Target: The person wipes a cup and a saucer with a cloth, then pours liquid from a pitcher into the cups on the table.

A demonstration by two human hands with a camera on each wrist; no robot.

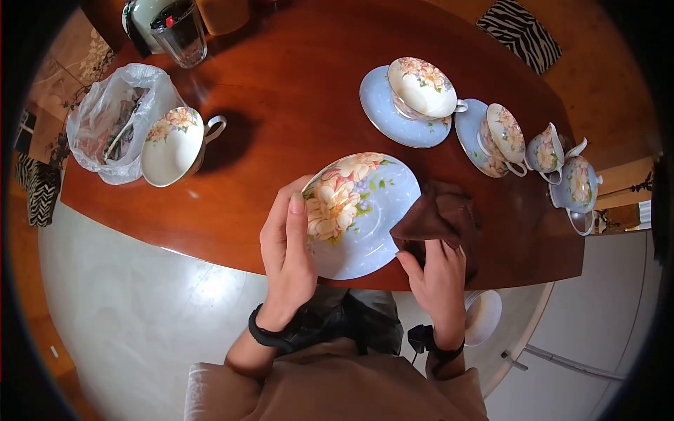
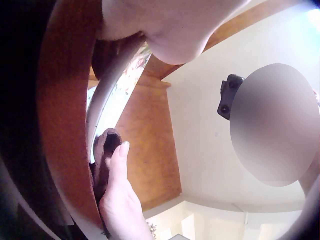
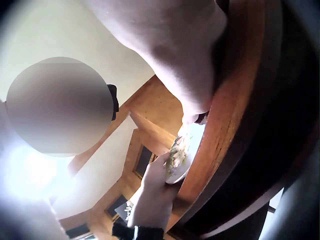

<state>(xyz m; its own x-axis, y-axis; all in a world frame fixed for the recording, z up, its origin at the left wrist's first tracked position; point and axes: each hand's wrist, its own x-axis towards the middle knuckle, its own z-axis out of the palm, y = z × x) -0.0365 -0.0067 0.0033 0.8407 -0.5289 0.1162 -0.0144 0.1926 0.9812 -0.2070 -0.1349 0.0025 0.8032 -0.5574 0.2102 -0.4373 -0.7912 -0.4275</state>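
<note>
A light blue saucer with peach flowers is tilted up over the table's near edge. My left hand grips its left rim, thumb on the face and the other fingers behind. At the saucer's right rim my right hand holds a dark brown cloth, which folds over that edge. In the left wrist view the cloth lies under the right thumb, against the saucer's rim. The right wrist view shows the left hand holding the flowered saucer from the other side.
A matching cup stands at the left beside a clear plastic bag. Two cups on saucers, a creamer and a lidded sugar bowl line the right side. A drinking glass is at the back left.
</note>
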